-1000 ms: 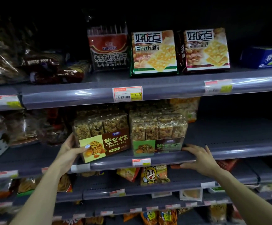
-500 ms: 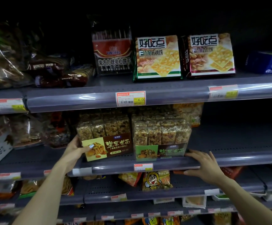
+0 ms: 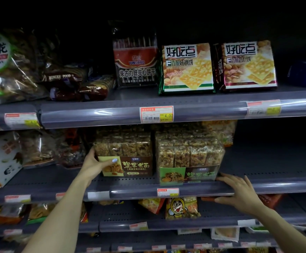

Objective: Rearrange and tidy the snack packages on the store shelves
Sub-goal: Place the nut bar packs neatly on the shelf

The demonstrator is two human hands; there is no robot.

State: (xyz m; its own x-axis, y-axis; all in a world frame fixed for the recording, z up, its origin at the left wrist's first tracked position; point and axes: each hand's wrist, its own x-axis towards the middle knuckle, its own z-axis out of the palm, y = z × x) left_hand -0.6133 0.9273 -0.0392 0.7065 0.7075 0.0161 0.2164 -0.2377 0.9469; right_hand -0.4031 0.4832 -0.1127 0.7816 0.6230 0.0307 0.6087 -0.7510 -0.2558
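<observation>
Our left hand (image 3: 95, 164) grips the yellow-labelled nut-bar pack (image 3: 124, 156) on the middle shelf (image 3: 276, 185); our right hand (image 3: 239, 193), relaxed, rests on that shelf's edge beside the green-labelled pack (image 3: 188, 161). Left of these packs, bags look untidy.

Grey shelf rail (image 3: 112, 114) – price tag (image 3: 156, 114) reading 4.00, centred on it.

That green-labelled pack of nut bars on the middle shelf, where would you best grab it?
Probably by its two short sides, from the front. The green-labelled nut bar pack stands upright at the shelf edge, its right side free beside the right hand; its left side crowds the brown-labelled pack.
</observation>
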